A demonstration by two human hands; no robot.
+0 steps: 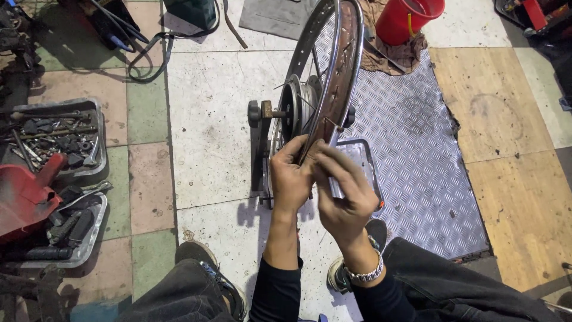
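A spoked metal wheel rim (pixel 341 65) stands upright on a black truing stand (pixel 260 149), its hub and axle (pixel 298 104) at mid height. My left hand (pixel 290 179) grips the near edge of the rim from the left. My right hand (pixel 345 194) closes on the same part of the rim from the right, fingers pinched around a spoke end. Whether it holds a small tool is hidden by the fingers. A metal bracelet sits on my right wrist.
Two metal trays of tools and parts (pixel 56 140) and a red part (pixel 24 194) lie at the left. A red bucket (pixel 408 18) on rags stands at the top. A checker-plate sheet (pixel 417 149) lies to the right with a small tray (pixel 363 155) behind the wheel. Cables (pixel 149 53) trail at top left.
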